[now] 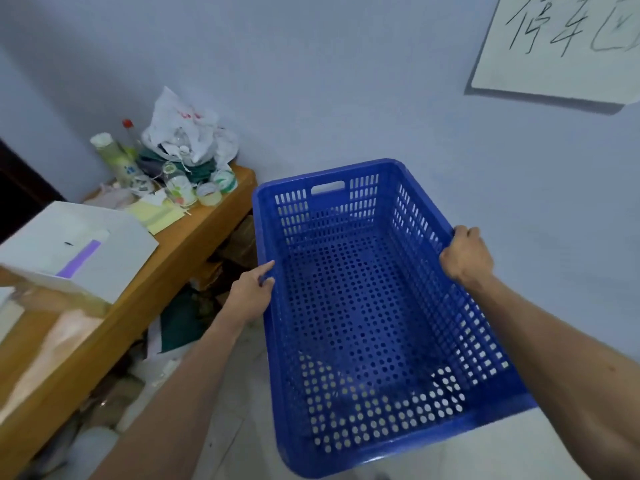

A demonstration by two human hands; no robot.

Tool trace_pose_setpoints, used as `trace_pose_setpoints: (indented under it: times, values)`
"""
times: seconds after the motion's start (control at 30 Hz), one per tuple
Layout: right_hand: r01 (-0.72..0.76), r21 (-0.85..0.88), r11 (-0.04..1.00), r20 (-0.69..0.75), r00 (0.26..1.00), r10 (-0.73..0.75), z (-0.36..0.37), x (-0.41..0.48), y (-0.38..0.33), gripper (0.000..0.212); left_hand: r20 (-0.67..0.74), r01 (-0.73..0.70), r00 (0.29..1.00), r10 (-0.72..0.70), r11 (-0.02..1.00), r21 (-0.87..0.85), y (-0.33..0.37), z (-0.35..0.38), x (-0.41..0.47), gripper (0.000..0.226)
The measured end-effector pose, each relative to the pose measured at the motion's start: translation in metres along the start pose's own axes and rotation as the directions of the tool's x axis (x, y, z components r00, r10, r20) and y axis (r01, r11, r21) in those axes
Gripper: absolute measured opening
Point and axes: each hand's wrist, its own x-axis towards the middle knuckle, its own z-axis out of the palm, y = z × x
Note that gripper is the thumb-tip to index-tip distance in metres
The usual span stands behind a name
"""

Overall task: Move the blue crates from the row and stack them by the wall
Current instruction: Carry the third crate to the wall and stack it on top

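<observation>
One empty blue crate [363, 317] with perforated walls and floor fills the middle of the view, its far short end close to the pale wall [346, 81]. My left hand [251, 292] grips its left long rim, thumb over the edge. My right hand [465, 258] is closed over the right long rim. The crate appears held above the light floor, slightly tilted. Through its holes the floor shows. No other blue crate is in view.
A wooden bench [166, 258] runs along the left, carrying a white box [76, 244], bottles, jars and a plastic bag [187, 129]. Clutter lies on the floor under it. A paper sign [561, 43] hangs on the wall at upper right.
</observation>
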Motion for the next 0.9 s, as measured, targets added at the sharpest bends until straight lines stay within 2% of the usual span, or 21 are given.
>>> trace_pose_setpoints:
  times: [0.13, 0.27, 0.33, 0.37, 0.43, 0.5, 0.57, 0.63, 0.7, 0.73, 0.77, 0.83, 0.9]
  values:
    - [-0.005, -0.12, 0.993, 0.09, 0.996, 0.016, -0.003, 0.006, -0.005, 0.053, 0.009, -0.034, 0.999, 0.036, 0.988, -0.148, -0.003, 0.001, 0.01, 0.046]
    - [0.005, -0.267, 0.964, 0.04, 0.999, 0.005, -0.002, -0.013, -0.015, 0.063, 0.094, -0.097, 0.989, 0.114, 0.98, -0.172, -0.013, -0.005, 0.019, 0.046]
    - [0.059, -0.209, 0.976, 0.031, 0.998, -0.054, -0.001, -0.031, -0.041, 0.062, 0.106, -0.152, 0.982, 0.156, 0.987, -0.047, -0.015, -0.005, 0.023, 0.051]
    - [0.111, -0.158, 0.981, 0.074, 0.992, -0.101, -0.002, -0.04, -0.061, 0.06, 0.099, -0.189, 0.978, 0.184, 0.981, 0.047, -0.016, -0.005, 0.025, 0.055]
    - [0.206, -0.043, 0.978, 0.303, 0.935, -0.184, -0.005, -0.062, -0.108, 0.063, 0.091, -0.267, 0.963, 0.253, 0.939, 0.217, -0.021, -0.006, 0.029, 0.066]
    - [0.256, 0.02, 0.966, 0.54, 0.811, -0.226, -0.003, -0.089, -0.151, 0.072, 0.082, -0.308, 0.951, 0.298, 0.884, 0.351, -0.026, -0.005, 0.033, 0.074]
    - [0.287, 0.023, 0.958, 0.625, 0.743, -0.238, 0.008, -0.12, -0.188, 0.081, 0.004, -0.34, 0.92, 0.393, 0.791, 0.509, -0.031, -0.009, 0.037, 0.076]
    - [0.281, 0.002, 0.96, 0.657, 0.723, -0.213, 0.019, -0.149, -0.213, 0.082, -0.062, -0.404, 0.808, 0.586, 0.627, 0.666, -0.031, -0.014, 0.043, 0.07]
    - [0.25, -0.009, 0.968, 0.683, 0.709, -0.177, 0.03, -0.178, -0.227, 0.067, 0.03, -0.514, 0.683, 0.73, 0.451, 0.729, -0.035, -0.019, 0.05, 0.066]
    - [0.241, -0.024, 0.97, 0.69, 0.706, -0.158, 0.035, -0.191, -0.231, 0.058, 0.122, -0.584, 0.645, 0.754, 0.384, 0.715, -0.038, -0.023, 0.054, 0.072]
    - [0.234, -0.051, 0.971, 0.692, 0.709, -0.135, 0.039, -0.203, -0.233, 0.049, 0.212, -0.655, 0.627, 0.75, 0.359, 0.665, -0.039, -0.026, 0.056, 0.083]
    - [0.212, -0.112, 0.971, 0.649, 0.755, -0.09, 0.047, -0.226, -0.232, 0.04, 0.35, -0.738, 0.645, 0.68, 0.434, 0.517, -0.044, -0.034, 0.055, 0.098]
    - [0.163, -0.144, 0.976, 0.51, 0.857, -0.068, 0.057, -0.247, -0.228, 0.037, 0.434, -0.74, 0.672, 0.601, 0.512, 0.437, -0.045, -0.043, 0.056, 0.107]
